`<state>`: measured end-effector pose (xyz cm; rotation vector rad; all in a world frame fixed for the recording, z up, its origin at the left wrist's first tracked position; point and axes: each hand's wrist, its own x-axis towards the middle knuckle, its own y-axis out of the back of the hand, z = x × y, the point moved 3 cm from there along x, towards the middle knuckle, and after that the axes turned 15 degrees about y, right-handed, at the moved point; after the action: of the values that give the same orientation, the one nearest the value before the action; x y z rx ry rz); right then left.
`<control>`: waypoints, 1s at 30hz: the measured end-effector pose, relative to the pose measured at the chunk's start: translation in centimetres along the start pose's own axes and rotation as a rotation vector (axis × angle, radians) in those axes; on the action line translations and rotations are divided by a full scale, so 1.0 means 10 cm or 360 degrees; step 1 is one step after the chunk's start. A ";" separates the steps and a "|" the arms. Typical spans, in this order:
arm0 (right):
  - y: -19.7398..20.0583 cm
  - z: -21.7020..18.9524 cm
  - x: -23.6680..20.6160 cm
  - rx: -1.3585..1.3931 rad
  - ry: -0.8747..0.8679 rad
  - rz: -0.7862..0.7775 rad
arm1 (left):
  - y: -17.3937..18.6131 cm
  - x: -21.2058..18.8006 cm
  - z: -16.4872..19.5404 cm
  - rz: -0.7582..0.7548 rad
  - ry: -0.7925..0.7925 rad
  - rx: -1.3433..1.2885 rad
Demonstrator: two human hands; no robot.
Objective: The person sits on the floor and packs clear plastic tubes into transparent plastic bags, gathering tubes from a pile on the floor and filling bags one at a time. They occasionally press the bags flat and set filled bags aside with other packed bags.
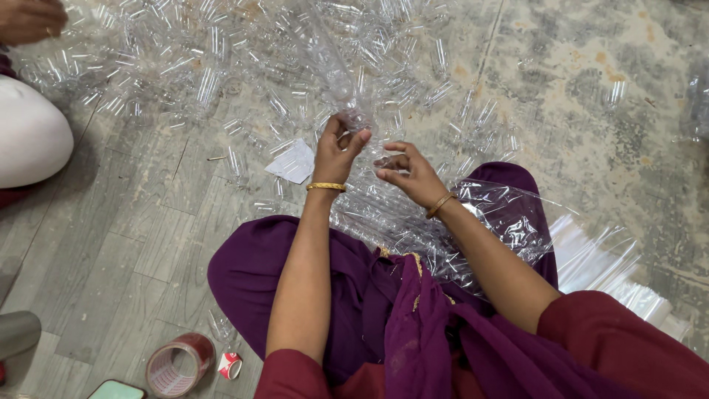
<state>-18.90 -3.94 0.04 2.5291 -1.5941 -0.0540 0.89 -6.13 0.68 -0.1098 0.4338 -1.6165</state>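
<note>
Purple skirt (295, 273), gold bangles (326, 187), clear plastic bag (487, 222), grey floor (125, 244)

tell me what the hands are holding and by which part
The left hand grips the gathered neck of a clear plastic bag of small clear bottles; the right hand pinches the film just beside it.

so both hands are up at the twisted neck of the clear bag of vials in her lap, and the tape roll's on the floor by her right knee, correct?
Not quite. The head view shows the left hand and right hand at the neck of the clear bag, but the tape roll lies on the floor on the person's left side, not by the right knee.
</note>
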 end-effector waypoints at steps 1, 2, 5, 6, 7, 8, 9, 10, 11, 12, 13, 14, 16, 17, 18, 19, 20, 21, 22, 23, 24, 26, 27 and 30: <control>0.03 0.03 0.01 -0.0013 -0.0067 0.0049 | 0.00 0.01 -0.02 0.0014 0.0000 0.0045; 0.05 0.07 0.00 -0.0025 -0.0138 0.0100 | -0.01 0.01 -0.05 0.0026 0.0003 0.0091; 0.11 0.13 0.05 0.0044 0.0106 0.0175 | -0.04 0.03 -0.09 0.0049 -0.0033 0.0178; 0.12 0.15 0.06 0.0069 0.0142 0.0171 | -0.05 0.03 -0.10 0.0058 -0.0049 0.0202; 0.13 0.16 0.07 0.0091 0.0174 0.0169 | -0.06 0.03 -0.10 0.0029 -0.0063 0.0206; 0.14 0.16 0.08 0.0111 0.0212 0.0166 | -0.07 0.03 -0.10 0.0000 -0.0083 0.0210; 0.15 0.15 0.09 0.0181 0.0196 0.0159 | -0.08 0.02 -0.09 -0.0028 -0.0106 0.0215; 0.16 0.13 0.09 0.0255 0.0178 0.0153 | -0.08 0.02 -0.09 -0.0050 -0.0045 0.0182; 0.16 0.10 0.09 0.0329 0.0159 0.0145 | -0.10 0.01 -0.10 -0.0071 0.0017 0.0148; 0.16 0.05 0.09 0.0249 0.0214 0.0110 | -0.11 0.01 -0.10 -0.0093 0.0079 0.0115; 0.16 -0.02 0.09 0.0165 0.0268 0.0076 | -0.12 0.00 -0.10 -0.0063 0.0094 0.0127; 0.16 -0.09 0.08 0.0082 0.0321 0.0042 | -0.13 0.00 -0.10 -0.0033 0.0109 0.0138; 0.13 -0.15 0.07 -0.0183 0.0215 0.0140 | -0.15 0.00 -0.10 0.0032 0.0149 0.0169; 0.12 -0.17 0.06 -0.0313 0.0158 0.0188 | -0.15 0.00 -0.11 0.0068 0.0173 0.0190; 0.10 -0.18 0.07 -0.0296 0.0147 0.0209 | -0.15 0.00 -0.11 0.0104 0.0191 0.0211; 0.09 -0.17 0.07 -0.0278 0.0139 0.0229 | -0.16 0.00 -0.10 0.0055 0.0090 0.0267; 0.09 -0.15 0.08 -0.0258 0.0130 0.0246 | -0.16 0.00 -0.08 0.0009 -0.0010 0.0323; 0.10 -0.12 0.09 -0.0164 0.0133 0.0212 | -0.16 -0.01 -0.07 -0.0038 -0.0107 0.0378; 0.12 -0.09 0.10 -0.0072 0.0137 0.0179 | -0.15 -0.01 -0.08 -0.0095 -0.0075 0.0403; 0.16 -0.05 0.11 0.0018 0.0140 0.0149 | -0.13 -0.01 -0.09 -0.0154 -0.0043 0.0427; 0.19 -0.02 0.12 0.0002 0.0134 0.0106 | -0.13 -0.01 -0.10 -0.0214 -0.0009 0.0451; 0.23 0.02 0.14 -0.0030 0.0125 0.0021 | -0.12 0.00 -0.14 -0.0301 0.0065 0.0362; 0.23 0.03 0.14 0.0075 0.0090 0.0000 | -0.13 0.00 -0.16 -0.0343 0.0101 0.0316; 0.18 -0.04 0.12 0.0016 0.0075 0.0030 | -0.14 0.02 -0.20 -0.0214 -0.0006 0.0422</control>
<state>-19.98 -5.77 0.77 2.5031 -1.6041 0.0155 -1.06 -5.85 -0.73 0.0592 0.2094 -1.7909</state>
